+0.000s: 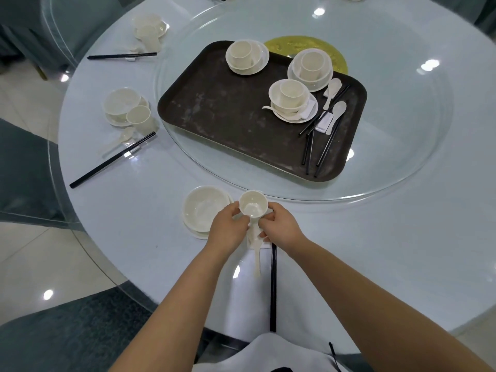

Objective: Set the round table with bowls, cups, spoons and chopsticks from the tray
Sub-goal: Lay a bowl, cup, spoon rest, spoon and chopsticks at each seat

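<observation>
Your left hand (228,226) grips the cup (253,204); your right hand (280,224) seemingly pinches the spoon (256,253) beside the bowl (205,208).

6 cups (253,206), 6 bowls (205,208)

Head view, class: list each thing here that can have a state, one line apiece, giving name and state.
left hand: holds the cup
right hand: fingers on the spoon
cup: upright, empty, beside the bowl
bowl: upright, empty, on a plate
spoon: lying flat, handle toward the person
chopsticks: laid beside the spoon
tray: still holds three stacked sets
</observation>
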A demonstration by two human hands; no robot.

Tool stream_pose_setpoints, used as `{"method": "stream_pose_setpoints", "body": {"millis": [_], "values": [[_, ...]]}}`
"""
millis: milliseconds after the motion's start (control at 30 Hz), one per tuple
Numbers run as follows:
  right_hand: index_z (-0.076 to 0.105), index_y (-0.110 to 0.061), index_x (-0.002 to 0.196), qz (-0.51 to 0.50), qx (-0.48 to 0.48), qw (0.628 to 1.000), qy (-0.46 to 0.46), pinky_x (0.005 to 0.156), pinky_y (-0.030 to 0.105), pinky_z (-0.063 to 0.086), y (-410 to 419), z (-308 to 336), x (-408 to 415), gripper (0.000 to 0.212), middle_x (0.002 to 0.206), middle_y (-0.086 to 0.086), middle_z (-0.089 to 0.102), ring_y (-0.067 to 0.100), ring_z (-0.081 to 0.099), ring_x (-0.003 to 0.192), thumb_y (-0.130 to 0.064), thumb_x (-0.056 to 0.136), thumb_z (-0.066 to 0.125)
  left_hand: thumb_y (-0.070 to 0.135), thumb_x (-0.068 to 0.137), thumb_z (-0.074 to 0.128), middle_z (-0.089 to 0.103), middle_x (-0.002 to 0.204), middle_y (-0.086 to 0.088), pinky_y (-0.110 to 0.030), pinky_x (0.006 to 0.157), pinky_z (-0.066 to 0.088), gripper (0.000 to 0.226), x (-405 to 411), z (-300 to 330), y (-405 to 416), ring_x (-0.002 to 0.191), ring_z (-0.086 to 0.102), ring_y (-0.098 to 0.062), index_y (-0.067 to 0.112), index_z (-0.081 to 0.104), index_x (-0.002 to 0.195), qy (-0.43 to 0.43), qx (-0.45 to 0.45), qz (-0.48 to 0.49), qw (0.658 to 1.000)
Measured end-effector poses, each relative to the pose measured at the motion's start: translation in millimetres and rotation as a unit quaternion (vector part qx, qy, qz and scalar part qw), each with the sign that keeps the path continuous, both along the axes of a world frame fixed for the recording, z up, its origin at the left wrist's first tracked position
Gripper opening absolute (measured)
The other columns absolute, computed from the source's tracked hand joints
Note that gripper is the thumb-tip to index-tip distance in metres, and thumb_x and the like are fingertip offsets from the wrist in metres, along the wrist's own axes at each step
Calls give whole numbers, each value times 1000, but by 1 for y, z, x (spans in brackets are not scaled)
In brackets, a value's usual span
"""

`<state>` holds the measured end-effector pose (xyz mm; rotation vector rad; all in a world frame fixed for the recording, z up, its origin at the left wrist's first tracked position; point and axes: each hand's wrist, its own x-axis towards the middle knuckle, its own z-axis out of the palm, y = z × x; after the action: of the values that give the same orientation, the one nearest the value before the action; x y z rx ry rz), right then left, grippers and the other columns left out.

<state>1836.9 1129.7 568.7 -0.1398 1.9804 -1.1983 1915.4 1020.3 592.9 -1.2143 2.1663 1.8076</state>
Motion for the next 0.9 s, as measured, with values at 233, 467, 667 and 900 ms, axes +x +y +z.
{"method": "stream_pose_setpoints", "body": {"millis": [233,467,667,900], "values": [[51,-21,124,2,13,1000,-15,66,33,59,-4,-4,-4,39,95,1,63,22,69,65,-14,86,52,13,92,53,59,119,4,-37,90,53,40,3,-8,-10,97,66,-22,21,54,131,-6,-4,40,999],[52,-21,123,-39,46,998,8,57,29,55,14,-15,-6,36,87,-2,61,19,67,58,-10,89,48,2,82,45,62,113,12,-28,83,48,43,39,-21,-27,101,59,-15,25,62,115,-34,-100,126,986],[60,-16,107,-53,95,989,96,76,42,57,40,-23,6,24,74,6,61,26,63,72,-8,87,48,7,90,47,58,125,2,-26,82,42,37,61,-33,-28,105,56,-17,20,58,123,-74,-191,65,977],[60,-22,103,31,97,991,88,63,32,55,37,-25,24,22,71,1,58,20,60,66,-10,89,48,14,95,49,58,126,-5,-34,78,49,31,63,-39,-25,103,59,-26,13,61,124,-96,-306,-43,946]]}}
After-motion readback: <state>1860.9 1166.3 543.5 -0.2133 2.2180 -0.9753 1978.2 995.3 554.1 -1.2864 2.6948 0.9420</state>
